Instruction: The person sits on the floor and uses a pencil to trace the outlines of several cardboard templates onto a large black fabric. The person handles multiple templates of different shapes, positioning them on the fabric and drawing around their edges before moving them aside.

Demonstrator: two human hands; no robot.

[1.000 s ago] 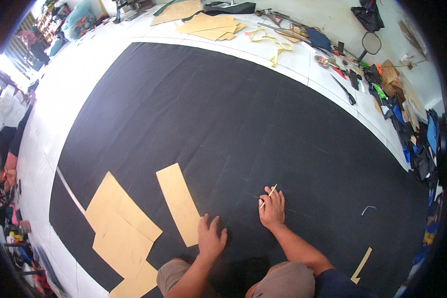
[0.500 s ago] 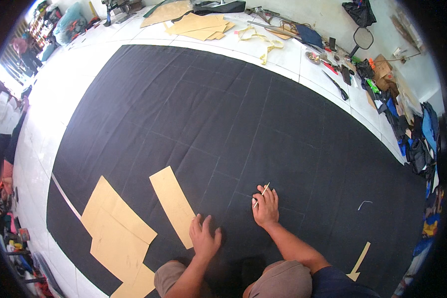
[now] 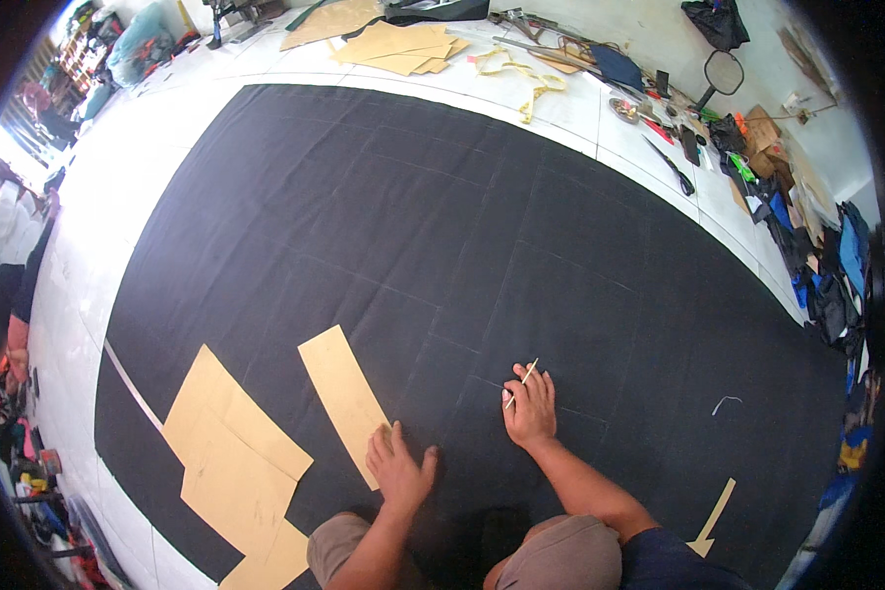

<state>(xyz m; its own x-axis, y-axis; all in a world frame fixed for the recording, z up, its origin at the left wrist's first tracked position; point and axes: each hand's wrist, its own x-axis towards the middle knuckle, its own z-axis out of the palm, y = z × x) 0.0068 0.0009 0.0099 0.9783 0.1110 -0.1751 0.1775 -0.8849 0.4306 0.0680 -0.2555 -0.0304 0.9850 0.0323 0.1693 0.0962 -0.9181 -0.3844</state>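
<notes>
A wide black cloth [image 3: 295, 187] marked with thin pale lines is spread under both hands. My left hand [image 3: 401, 472] has its fingers apart, with the fingertips resting on the lower right edge of a long tan card strip [image 3: 336, 388]. Farther right, my right hand [image 3: 531, 413] rests on the cloth and pinches a thin pale pencil-like stick [image 3: 527, 374] that slants up to the right. Left of the strip lie several overlapping tan card pattern pieces [image 3: 221, 433]. A small tan arrow-shaped card [image 3: 716, 516] lies by my right arm.
Scissors [image 3: 671, 167], a yellow tape measure [image 3: 533, 88] and more card pieces [image 3: 393, 47] lie on the white tiled floor [image 3: 172, 123] beyond the cloth. Piled fabrics [image 3: 831, 295] line the right side. A bent white thread [image 3: 725, 403] lies on the cloth.
My left hand has shifted slightly left, so its fingers now reach further onto the card strip. My right hand keeps the stick in nearly the same place.
</notes>
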